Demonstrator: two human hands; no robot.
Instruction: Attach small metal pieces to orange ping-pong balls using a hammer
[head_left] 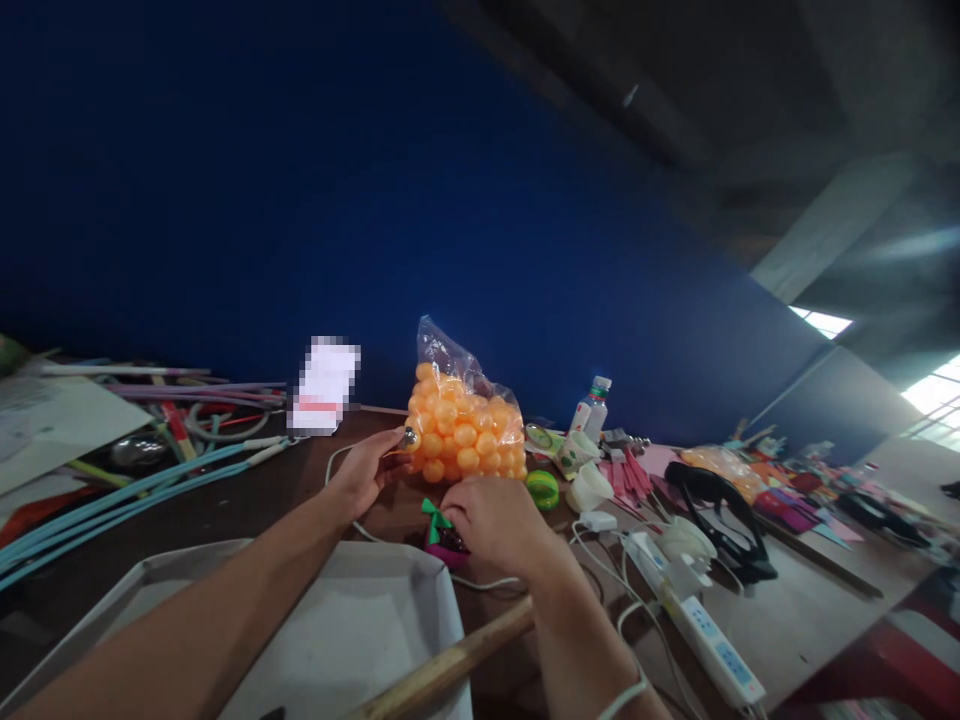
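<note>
While left hand (369, 470) pinches perhaps a ball (410, 438) beyond tray rim (375, 546), right hand (491, 517) hides its grip.

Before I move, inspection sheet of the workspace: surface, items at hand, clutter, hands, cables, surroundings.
Surface: brown table, partly covered.
Items at hand: bag of orange balls, green bow, small shiny thing.
Clutter: blue tubes left; bottle, striped ball right; stick over white tray.
Hands: left holds shiny thing; right by bow, grip hidden.
Cables: loose white ones, power strip right.
Surroundings: blue partition behind; bystanders, nothing seen.
</note>
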